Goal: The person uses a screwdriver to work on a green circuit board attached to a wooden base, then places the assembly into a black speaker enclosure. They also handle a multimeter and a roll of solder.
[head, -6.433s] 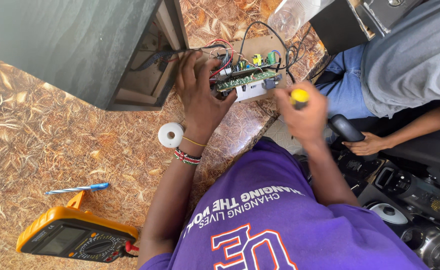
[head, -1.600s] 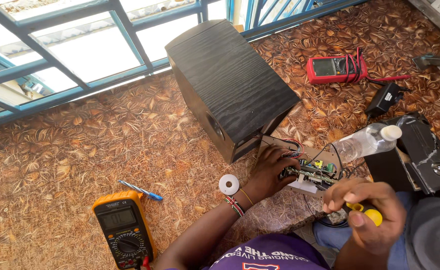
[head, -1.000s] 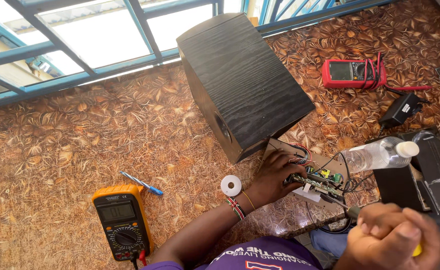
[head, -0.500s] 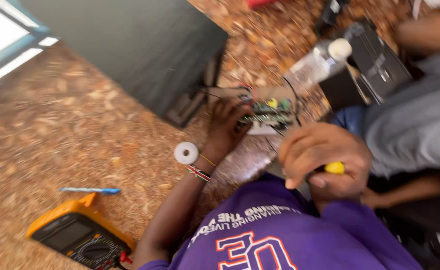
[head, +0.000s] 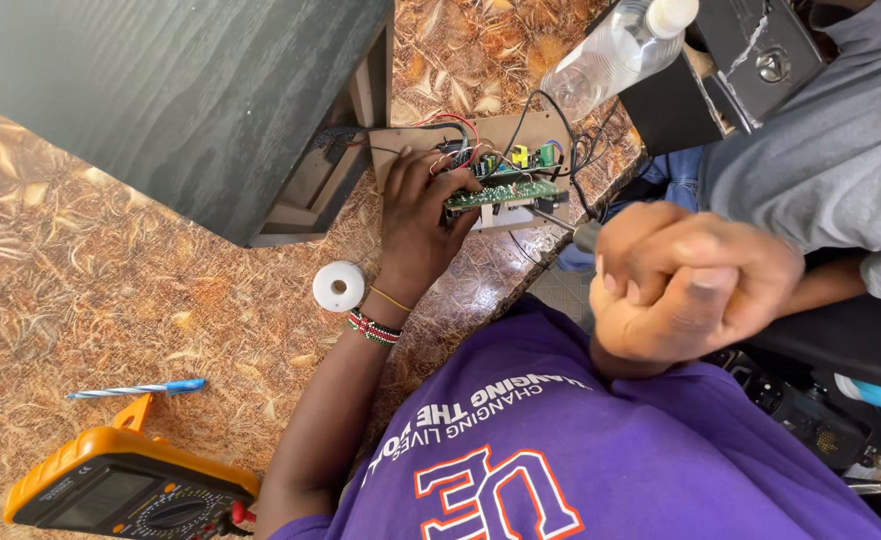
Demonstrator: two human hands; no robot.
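Note:
My left hand (head: pixel 418 215) grips a green circuit board (head: pixel 505 192) with red and black wires, resting on a brown panel (head: pixel 430 140) beside the open back of a black speaker box (head: pixel 170 100). My right hand (head: pixel 685 275) is closed around a screwdriver; its metal shaft (head: pixel 560 222) points at the board's edge, and the handle is hidden in my fist.
A white tape roll (head: pixel 339 286) lies by my left wrist. An orange multimeter (head: pixel 125 490) and a blue pen (head: pixel 138 389) lie at lower left. A clear plastic bottle (head: pixel 615 50) and a black box (head: pixel 730 60) sit at upper right, next to another person in grey (head: pixel 830 150).
The view swung down and closer to the board. My right hand with the screwdriver moved up toward the circuit board. My left hand stayed on the board.

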